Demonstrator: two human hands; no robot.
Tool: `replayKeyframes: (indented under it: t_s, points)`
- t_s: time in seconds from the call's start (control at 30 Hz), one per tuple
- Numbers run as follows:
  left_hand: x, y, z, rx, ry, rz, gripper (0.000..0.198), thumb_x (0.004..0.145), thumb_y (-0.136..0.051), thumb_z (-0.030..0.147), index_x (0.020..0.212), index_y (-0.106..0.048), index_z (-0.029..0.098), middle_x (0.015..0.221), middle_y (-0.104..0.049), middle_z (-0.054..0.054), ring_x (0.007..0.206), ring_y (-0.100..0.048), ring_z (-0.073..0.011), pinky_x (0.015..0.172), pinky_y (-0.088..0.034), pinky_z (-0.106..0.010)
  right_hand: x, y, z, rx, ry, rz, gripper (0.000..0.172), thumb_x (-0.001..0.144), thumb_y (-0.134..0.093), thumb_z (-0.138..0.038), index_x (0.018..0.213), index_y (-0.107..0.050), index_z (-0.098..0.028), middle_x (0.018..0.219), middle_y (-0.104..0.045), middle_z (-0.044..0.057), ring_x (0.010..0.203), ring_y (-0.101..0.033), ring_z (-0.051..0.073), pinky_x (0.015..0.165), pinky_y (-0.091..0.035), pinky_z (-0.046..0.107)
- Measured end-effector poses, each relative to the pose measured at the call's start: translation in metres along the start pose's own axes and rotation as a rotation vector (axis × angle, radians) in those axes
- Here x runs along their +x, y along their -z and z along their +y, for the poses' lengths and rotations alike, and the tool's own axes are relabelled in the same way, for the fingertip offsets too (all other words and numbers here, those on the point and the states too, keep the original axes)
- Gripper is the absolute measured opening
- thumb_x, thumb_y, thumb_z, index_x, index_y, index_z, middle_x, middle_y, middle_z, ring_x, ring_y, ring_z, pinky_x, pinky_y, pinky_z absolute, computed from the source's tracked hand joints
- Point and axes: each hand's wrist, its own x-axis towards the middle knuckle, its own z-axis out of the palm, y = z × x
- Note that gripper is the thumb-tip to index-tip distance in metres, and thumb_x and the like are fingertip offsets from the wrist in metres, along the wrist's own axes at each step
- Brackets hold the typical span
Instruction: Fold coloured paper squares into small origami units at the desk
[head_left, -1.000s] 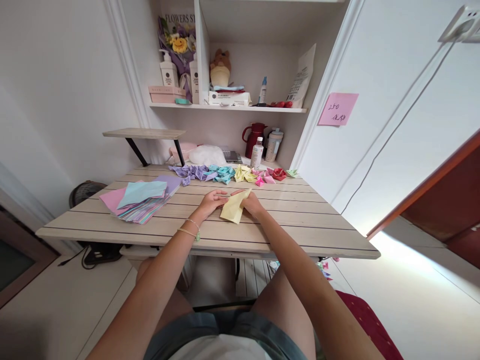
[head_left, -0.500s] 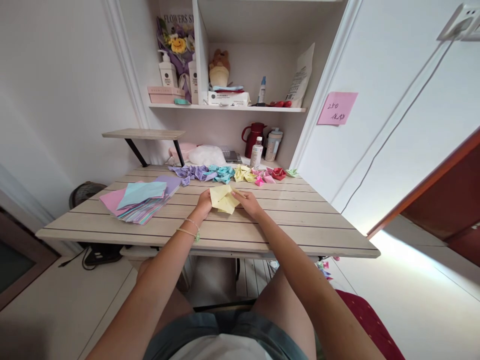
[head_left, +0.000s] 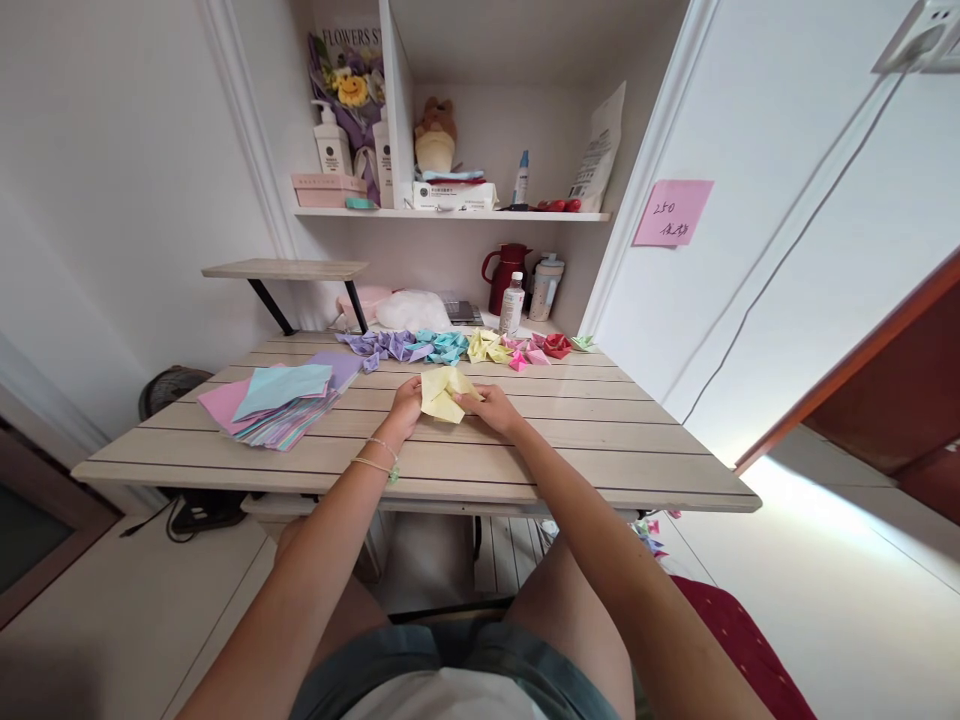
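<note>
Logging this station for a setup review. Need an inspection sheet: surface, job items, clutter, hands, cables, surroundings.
Surface: table, light planks, dark lines between.
Job items: yellow paper, creased, in the hands; uneven paper stack at left; folded pieces along the far side, purple through green.
Clutter: bottle, red jug and tumbler behind the folded pieces.
Hands: left hand grips the paper's left edge; right hand pinches its right side.
Cables: wall cord hangs from the socket; black cord on the floor, left. On the tabletop, nothing seen.
Surroundings: loaded shelf above; pink note on the wall.
</note>
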Motion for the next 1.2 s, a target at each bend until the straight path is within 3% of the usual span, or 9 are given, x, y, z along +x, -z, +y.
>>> replayKeyframes:
  t_s: [0.3, 0.43, 0.57, 0.7, 0.87, 1.07, 1.2]
  points:
    - [0.000, 0.000, 0.004, -0.070, 0.004, 0.066, 0.042, 0.050, -0.080, 0.023, 0.088, -0.064, 0.014, 0.079, -0.071, -0.008, 0.074, -0.066, -0.0206, 0.066, -0.050, -0.029, -0.001, 0.002, -0.004, -0.025, -0.089, 0.055, 0.060, 0.080, -0.036, -0.067, 0.074, -0.067, -0.016, 0.083, -0.064, 0.005, 0.067, -0.050, 0.015, 0.065, -0.044, 0.028]
    - [-0.001, -0.001, 0.005, -0.073, 0.026, 0.074, 0.042, 0.049, -0.080, 0.020, 0.088, -0.064, 0.014, 0.079, -0.071, -0.008, 0.076, -0.066, -0.0211, 0.067, -0.051, -0.030, -0.002, 0.001, -0.007, 0.045, -0.070, 0.068, 0.058, 0.078, -0.041, -0.067, 0.081, -0.069, -0.016, 0.091, -0.066, 0.007, 0.078, -0.054, 0.018, 0.061, -0.044, 0.027]
    - [-0.002, -0.002, 0.006, -0.081, -0.004, 0.083, 0.041, 0.049, -0.079, 0.020, 0.087, -0.065, 0.014, 0.078, -0.071, -0.007, 0.079, -0.066, -0.0223, 0.070, -0.051, -0.031, -0.002, 0.001, -0.007, 0.126, -0.067, 0.046, 0.046, 0.072, -0.057, -0.060, 0.089, -0.070, -0.019, 0.099, -0.066, 0.005, 0.088, -0.056, 0.020, 0.063, -0.045, 0.026]
    - [-0.002, -0.002, 0.008, -0.079, -0.024, 0.106, 0.041, 0.049, -0.080, 0.022, 0.087, -0.066, 0.014, 0.076, -0.071, -0.006, 0.082, -0.066, -0.0231, 0.073, -0.051, -0.032, -0.001, 0.003, -0.003, 0.130, -0.097, 0.096, 0.037, 0.064, -0.068, -0.053, 0.076, -0.070, -0.018, 0.092, -0.067, 0.005, 0.081, -0.056, 0.018, 0.061, -0.044, 0.026]
    - [-0.005, -0.006, 0.009, -0.052, -0.028, 0.049, 0.047, 0.049, -0.080, 0.024, 0.092, -0.067, 0.013, 0.079, -0.072, -0.009, 0.084, -0.066, -0.0244, 0.076, -0.050, -0.034, 0.002, 0.005, 0.000, 0.177, -0.135, 0.160, 0.040, 0.065, -0.066, -0.056, 0.065, -0.065, -0.016, 0.075, -0.065, 0.006, 0.076, -0.057, 0.017, 0.060, -0.045, 0.026]
    - [-0.011, -0.010, 0.009, 0.005, 0.052, -0.066, 0.046, 0.046, -0.082, 0.022, 0.089, -0.069, 0.012, 0.081, -0.073, -0.010, 0.083, -0.066, -0.0259, 0.077, -0.051, -0.037, 0.001, 0.005, -0.001, 0.205, -0.156, 0.203, 0.039, 0.058, -0.074, -0.047, 0.082, -0.067, -0.016, 0.080, -0.066, 0.006, 0.074, -0.057, 0.017, 0.059, -0.044, 0.026]
    - [-0.012, -0.011, 0.009, 0.024, 0.066, -0.119, 0.043, 0.048, -0.082, 0.023, 0.088, -0.069, 0.012, 0.081, -0.073, -0.010, 0.083, -0.066, -0.0257, 0.077, -0.051, -0.037, 0.000, 0.003, -0.001, 0.259, -0.163, 0.185, 0.041, 0.056, -0.076, -0.044, 0.081, -0.067, -0.013, 0.077, -0.066, 0.006, 0.066, -0.056, 0.015, 0.057, -0.042, 0.026]
